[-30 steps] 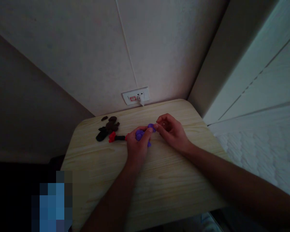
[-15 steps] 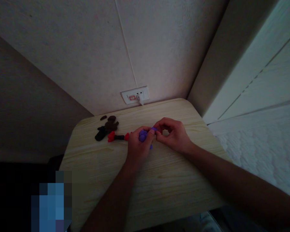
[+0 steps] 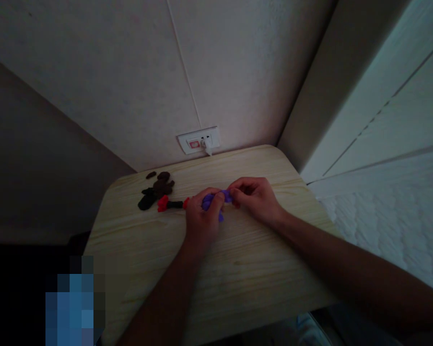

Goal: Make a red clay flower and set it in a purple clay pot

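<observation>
A lump of purple clay [image 3: 212, 200] sits between both my hands above the middle of a small wooden table [image 3: 216, 269]. My left hand [image 3: 201, 222] is closed round its left side. My right hand [image 3: 255, 198] pinches the clay's right end with its fingertips. Just left of my left hand lies a black stick with red ends [image 3: 170, 204]. Further left rests a pile of dark brown and black clay pieces [image 3: 156, 190].
The table stands in a dim corner against a pale wall with a white socket plate [image 3: 198, 141] and a plug in it. A white panelled surface [image 3: 382, 158] runs along the right. A dark area lies at the lower left.
The purple clay has been squeezed and drawn out between the hands. My right hand's fingers have closed tighter on its end. The view has shifted slightly.
</observation>
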Demonstrator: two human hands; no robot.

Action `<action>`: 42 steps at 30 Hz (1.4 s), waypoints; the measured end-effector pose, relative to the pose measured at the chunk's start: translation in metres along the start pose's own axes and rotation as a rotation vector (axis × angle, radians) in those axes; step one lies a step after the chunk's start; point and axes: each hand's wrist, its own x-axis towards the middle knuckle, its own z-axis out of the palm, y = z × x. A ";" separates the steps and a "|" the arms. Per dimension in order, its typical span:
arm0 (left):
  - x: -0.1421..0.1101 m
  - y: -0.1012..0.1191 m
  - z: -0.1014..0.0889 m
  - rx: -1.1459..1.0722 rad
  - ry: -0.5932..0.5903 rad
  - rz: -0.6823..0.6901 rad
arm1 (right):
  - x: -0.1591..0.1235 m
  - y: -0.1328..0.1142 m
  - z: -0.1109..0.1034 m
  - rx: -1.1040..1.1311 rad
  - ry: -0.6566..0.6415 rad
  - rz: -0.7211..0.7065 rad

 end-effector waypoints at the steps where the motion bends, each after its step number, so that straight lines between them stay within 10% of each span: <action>1: 0.000 0.000 0.000 -0.034 0.007 -0.010 | 0.000 -0.001 0.000 0.022 -0.010 0.011; 23: -0.002 -0.002 0.005 0.024 0.010 0.015 | 0.003 0.004 0.000 0.277 0.003 0.145; 42: -0.002 0.000 0.012 -0.162 0.079 -0.178 | -0.002 -0.004 0.004 0.077 0.165 -0.038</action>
